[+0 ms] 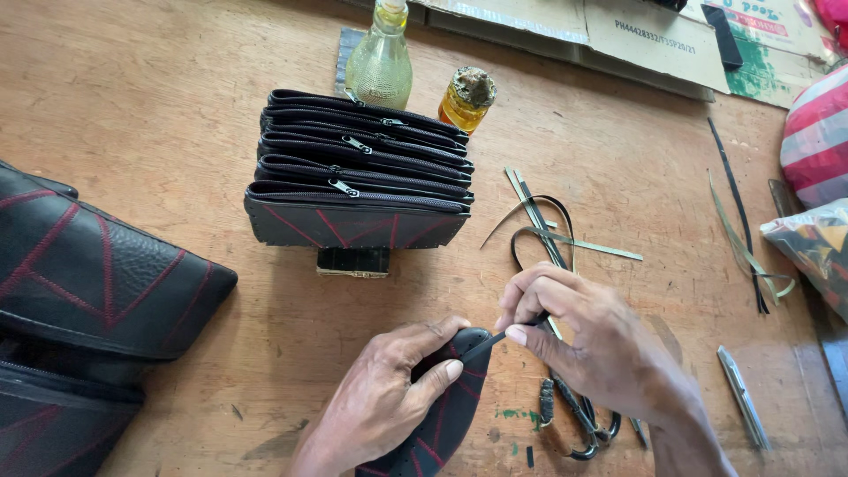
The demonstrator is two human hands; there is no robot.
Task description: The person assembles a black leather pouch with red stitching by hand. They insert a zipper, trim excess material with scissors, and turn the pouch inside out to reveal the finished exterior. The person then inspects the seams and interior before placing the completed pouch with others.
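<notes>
Jar (466, 98) holds amber glue beside clear bottle (381, 60).

Wooden worktop (159, 106) carries a stack of black zip pouches (358, 168) with red stitching, standing on a small block (353, 261). Behind it a clear glass bottle (381, 62) and an amber jar (465, 99). Large black stitched leather panels (79, 291) lie left. Loose strips (548, 231), scissors (579, 420), a metal blade (742, 397), cardboard (654, 35) right.
</notes>
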